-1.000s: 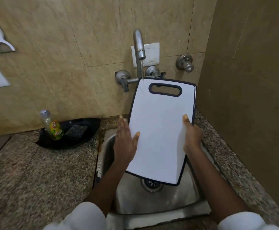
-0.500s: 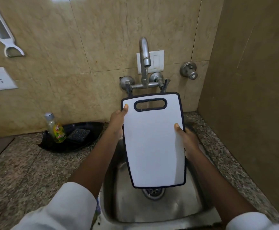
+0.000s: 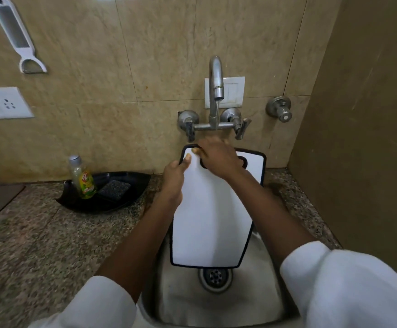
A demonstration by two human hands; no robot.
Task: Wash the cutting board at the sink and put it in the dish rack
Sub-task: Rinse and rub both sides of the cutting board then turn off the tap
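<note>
Change: since half a second ago my right hand (image 3: 218,158) has left the long right edge of the cutting board (image 3: 211,221) and crossed to its top end, directly below the tap (image 3: 216,74). The board itself has dropped lower beneath the spout.
Left grip: my left hand (image 3: 175,177) still clamps the board's upper left edge, with the thumb on the white face and the fingers behind.
Right grip: it lies over the handle slot. It is blurred, so I cannot tell whether it holds the rim or rubs flat.
Board: it is tilted, its top just under the tap and its bottom edge down in the sink (image 3: 267,292), right above the drain (image 3: 214,276).
Water: a thin stream falls from the spout onto my right hand.
Meaning: I judge that rinsing has started, with one hand now carrying the board and the other free to scrub. A wet one-sided hold could slip.
Left of the tap: the soap bottle (image 3: 84,179) and a scrub pad (image 3: 114,189) sit in a black tray (image 3: 131,202), untouched.
Rack: not in view, and that step is not yet done.
</note>
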